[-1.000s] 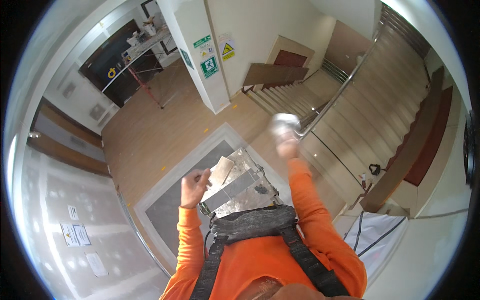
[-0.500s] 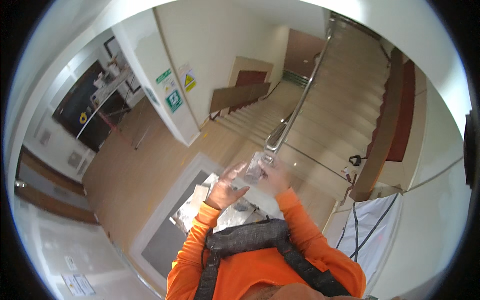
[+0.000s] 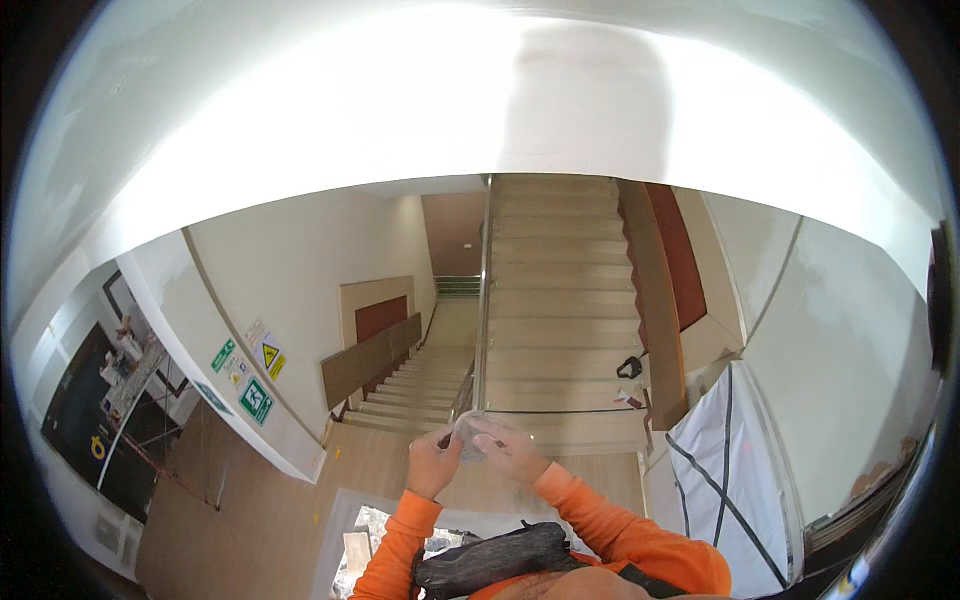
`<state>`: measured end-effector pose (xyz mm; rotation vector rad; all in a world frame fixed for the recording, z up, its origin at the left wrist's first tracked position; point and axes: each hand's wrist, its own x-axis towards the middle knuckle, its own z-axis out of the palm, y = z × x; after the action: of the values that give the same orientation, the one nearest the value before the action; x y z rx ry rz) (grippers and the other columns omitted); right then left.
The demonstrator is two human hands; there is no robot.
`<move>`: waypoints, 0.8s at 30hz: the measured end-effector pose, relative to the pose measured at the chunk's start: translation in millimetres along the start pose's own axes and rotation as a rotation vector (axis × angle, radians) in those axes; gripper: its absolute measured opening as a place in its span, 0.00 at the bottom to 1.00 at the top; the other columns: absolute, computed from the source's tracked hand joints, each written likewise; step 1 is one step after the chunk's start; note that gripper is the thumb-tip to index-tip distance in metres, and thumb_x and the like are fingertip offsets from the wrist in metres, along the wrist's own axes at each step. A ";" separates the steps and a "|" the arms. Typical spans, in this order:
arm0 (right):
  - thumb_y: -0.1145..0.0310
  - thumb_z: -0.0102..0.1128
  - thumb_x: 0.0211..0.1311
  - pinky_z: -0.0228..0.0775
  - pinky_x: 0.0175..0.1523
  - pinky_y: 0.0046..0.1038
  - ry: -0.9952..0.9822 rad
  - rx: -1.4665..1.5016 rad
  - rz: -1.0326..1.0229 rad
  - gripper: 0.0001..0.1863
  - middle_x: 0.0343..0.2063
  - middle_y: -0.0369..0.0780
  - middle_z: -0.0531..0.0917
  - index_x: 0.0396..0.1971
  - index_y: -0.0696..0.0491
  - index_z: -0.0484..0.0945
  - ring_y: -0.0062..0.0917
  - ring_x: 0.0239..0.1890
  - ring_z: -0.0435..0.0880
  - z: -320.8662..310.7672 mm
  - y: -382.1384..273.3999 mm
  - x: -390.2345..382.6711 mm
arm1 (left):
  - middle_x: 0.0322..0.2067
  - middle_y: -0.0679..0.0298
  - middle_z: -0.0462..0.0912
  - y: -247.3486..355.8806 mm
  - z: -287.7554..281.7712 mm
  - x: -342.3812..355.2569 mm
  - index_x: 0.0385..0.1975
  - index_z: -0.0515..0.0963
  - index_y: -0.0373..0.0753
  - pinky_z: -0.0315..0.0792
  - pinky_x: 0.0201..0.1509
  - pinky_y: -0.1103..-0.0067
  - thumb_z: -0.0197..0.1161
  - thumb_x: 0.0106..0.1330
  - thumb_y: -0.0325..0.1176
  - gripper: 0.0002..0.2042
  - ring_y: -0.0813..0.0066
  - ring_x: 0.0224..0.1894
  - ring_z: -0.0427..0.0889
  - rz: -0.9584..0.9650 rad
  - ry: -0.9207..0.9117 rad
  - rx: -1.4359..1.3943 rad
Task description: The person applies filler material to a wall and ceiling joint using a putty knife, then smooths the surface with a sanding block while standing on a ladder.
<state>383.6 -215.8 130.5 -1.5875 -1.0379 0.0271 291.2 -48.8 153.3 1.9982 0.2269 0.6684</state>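
Both hands meet in front of my chest around a thin, flat greyish piece (image 3: pixel 468 432); its exact kind I cannot make out. My left hand (image 3: pixel 434 464) is closed with its thumb and fingers at the piece's left edge. From the right, my right hand (image 3: pixel 514 454) grips the same piece, slightly smeared by motion. Orange sleeves cover both forearms. A black padded pouch or strap (image 3: pixel 490 560) lies across my chest. Beneath my left forearm, crumpled shiny sheeting and a pale block (image 3: pixel 356 552) show in part.
Ahead, a staircase (image 3: pixel 560 290) with a metal handrail (image 3: pixel 484 300) goes up, and another flight (image 3: pixel 415 385) lies left of it. A white wrapped panel (image 3: pixel 725 460) with black tape stands at right. A bright white ceiling edge (image 3: pixel 400 100) spans above. Signs hang on the left pillar (image 3: pixel 225 370).
My view has tilted up and turned, showing more ceiling. The left hand, spread and apart before, has come to the greyish piece in my right hand and closed on it.
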 end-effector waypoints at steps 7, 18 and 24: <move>0.57 0.49 0.80 0.74 0.57 0.25 0.113 0.791 0.444 0.23 0.53 0.35 0.82 0.62 0.58 0.75 0.19 0.53 0.80 -0.4 1.9 -7.6 | 0.36 0.52 0.85 25.7 11.3 -0.9 0.47 0.83 0.38 0.80 0.40 0.64 0.63 0.68 0.34 0.11 0.50 0.35 0.85 0.342 -0.065 0.288; 0.65 0.51 0.79 0.72 0.54 0.23 0.836 0.407 -0.196 0.14 0.40 0.31 0.80 0.50 0.59 0.79 0.18 0.45 0.78 -74.1 -79.6 71.5 | 0.49 0.48 0.85 45.8 1.0 -17.1 0.55 0.79 0.35 0.79 0.53 0.68 0.69 0.66 0.35 0.20 0.53 0.52 0.85 0.225 -0.064 -0.084; 0.70 0.45 0.78 0.71 0.48 0.23 1.223 -0.142 -0.616 0.16 0.34 0.37 0.83 0.42 0.65 0.81 0.19 0.39 0.77 -216.0 -224.9 146.8 | 0.45 0.47 0.87 -121.4 2.5 -96.9 0.46 0.85 0.35 0.69 0.65 0.55 0.58 0.69 0.59 0.28 0.48 0.51 0.85 -0.096 -0.316 0.537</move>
<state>454.7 -310.9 454.1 -1.0034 -0.4718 -1.2887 226.1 -30.4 13.4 2.5512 0.3340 0.2311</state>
